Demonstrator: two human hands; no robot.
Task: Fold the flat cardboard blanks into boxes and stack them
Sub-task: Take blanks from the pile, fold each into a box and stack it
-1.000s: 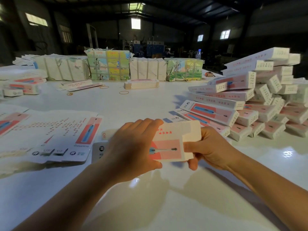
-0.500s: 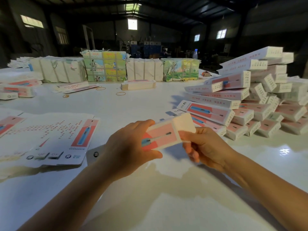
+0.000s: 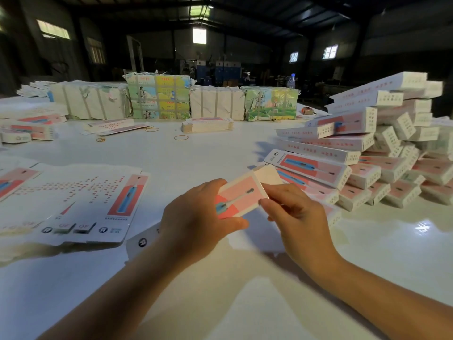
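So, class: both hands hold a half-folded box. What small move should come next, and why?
Probably tuck the end flap in with the right hand. The left hand already grips the box, whose body looks formed, while that flap sticks out open. Once closed, it can join the pile of boxes on the right.

White table (image 3: 220, 158), boxes (image 3: 355, 148), blanks (image 3: 73, 200).

Both hands, left (image 3: 196, 217) and right (image 3: 297, 217), curled, gripping.
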